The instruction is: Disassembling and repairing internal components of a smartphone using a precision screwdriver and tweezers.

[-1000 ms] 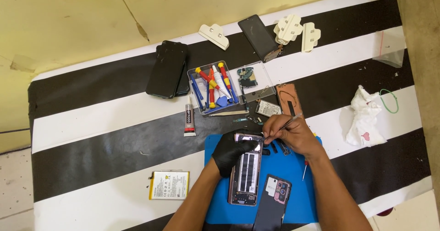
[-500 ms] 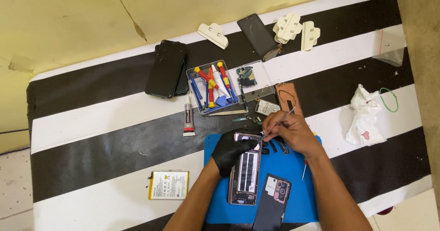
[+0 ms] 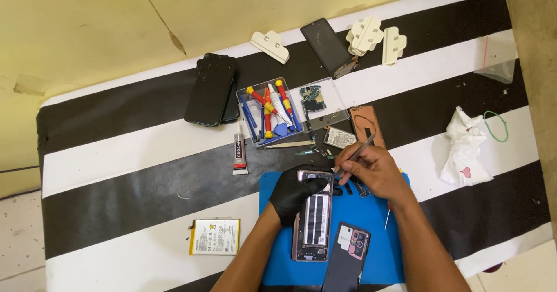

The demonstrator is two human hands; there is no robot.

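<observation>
**Opened phone on blue mat, both hands at its top end**

Opened phone lies back-off on the blue mat, low centre of the striped table. Its long axis runs 12 to 6 o'clock, top end away from the person.

Left hand, in a black glove, comes in from 7 o'clock and is clamped over the phone's upper left edge, fingers curled around the frame.

Right hand, bare, sits just at 2 o'clock of the phone's top end. Its fingers are pinched together on thin metal tweezers. The tool slants from 1 o'clock down to 7 o'clock, tip at the phone's top right corner; whether the tip touches cannot be told. The right hand is the nearer one to that corner, the work point lying at 8 o'clock from the knuckles.

Around:
- detached back cover with camera block, just at 4 o'clock of the phone, overlapping the mat.
- clear tray of red-and-yellow screwdrivers at 11 o'clock, well apart.
- glue tube at 10 o'clock.
- loose battery at 9 o'clock on a white stripe.
- small screwdriver on the mat beside the right wrist.
- crumpled white cloth at 3 o'clock.
</observation>
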